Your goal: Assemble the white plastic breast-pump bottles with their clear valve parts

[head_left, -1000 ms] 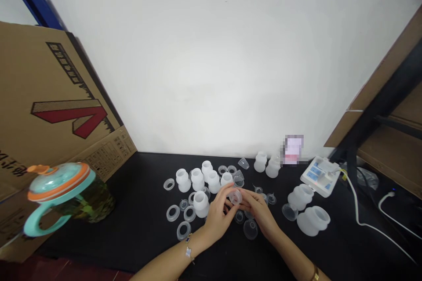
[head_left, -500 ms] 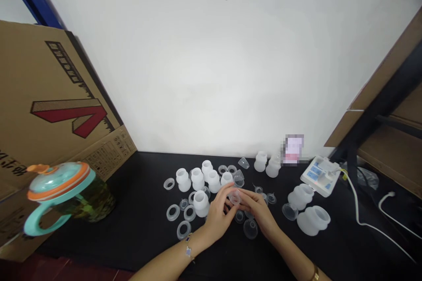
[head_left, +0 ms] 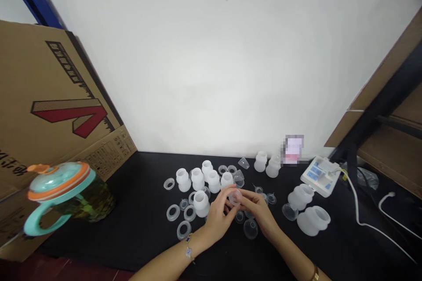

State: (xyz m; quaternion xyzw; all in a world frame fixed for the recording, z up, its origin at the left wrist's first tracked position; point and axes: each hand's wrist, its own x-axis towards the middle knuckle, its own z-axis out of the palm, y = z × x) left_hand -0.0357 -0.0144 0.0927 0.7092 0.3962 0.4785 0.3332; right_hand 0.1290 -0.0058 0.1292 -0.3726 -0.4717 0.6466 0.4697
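Note:
Between my fingertips is a small clear plastic cap [head_left: 234,197], its round open side facing me. My left hand [head_left: 220,213] grips it from the left, and my right hand [head_left: 259,210] holds its right side with closed fingers. Just behind and left of the hands stand several small white bottles [head_left: 201,204], upright with open necks. Translucent screw rings [head_left: 183,229] lie left of my left wrist. Under and beside my right hand are clear nipples [head_left: 251,229], partly hidden.
A teal-lidded jug [head_left: 69,193] and a cardboard box [head_left: 49,109] stand at the left. On the right are larger white bottles [head_left: 314,220], a white power strip [head_left: 321,175] and its cable [head_left: 358,204]. A wall [head_left: 198,61] closes off the black table's back.
The clear cap has turned slightly between my fingers, and my right fingers have shifted a little on it. Everything else lies as before.

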